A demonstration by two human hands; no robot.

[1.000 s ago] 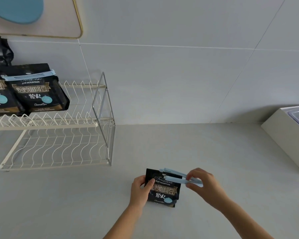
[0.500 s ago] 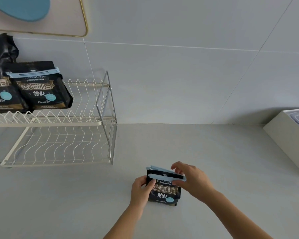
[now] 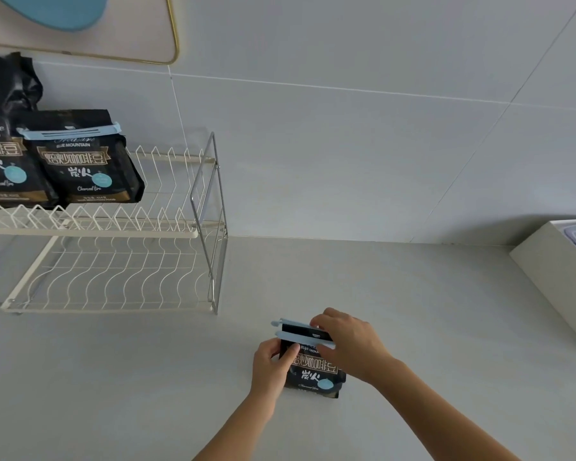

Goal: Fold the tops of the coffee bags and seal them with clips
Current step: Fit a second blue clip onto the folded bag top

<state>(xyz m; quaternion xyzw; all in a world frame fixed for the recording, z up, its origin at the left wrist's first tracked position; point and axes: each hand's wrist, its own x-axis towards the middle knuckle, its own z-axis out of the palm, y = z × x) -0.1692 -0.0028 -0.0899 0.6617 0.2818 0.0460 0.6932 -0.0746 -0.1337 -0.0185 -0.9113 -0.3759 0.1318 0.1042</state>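
Left hand [image 3: 272, 365] and right hand [image 3: 350, 344] on coffee bag [image 3: 317, 372], table's [image 3: 140, 377] 6 o'clock
Left grips its 9 o'clock edge; right pinches the blue clip [image 3: 296, 330] astride the folded top, covering its 3 o'clock end.

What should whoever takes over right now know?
Left hand grips the left edge of the black coffee bag on the grey counter.
Right hand holds the pale blue plastic clip over the bag's folded top; its arms look apart at the left end.
Done: one clipped bag on the white wire rack.
Left: snap this clip shut; check the neighbouring bag, cut off in view.
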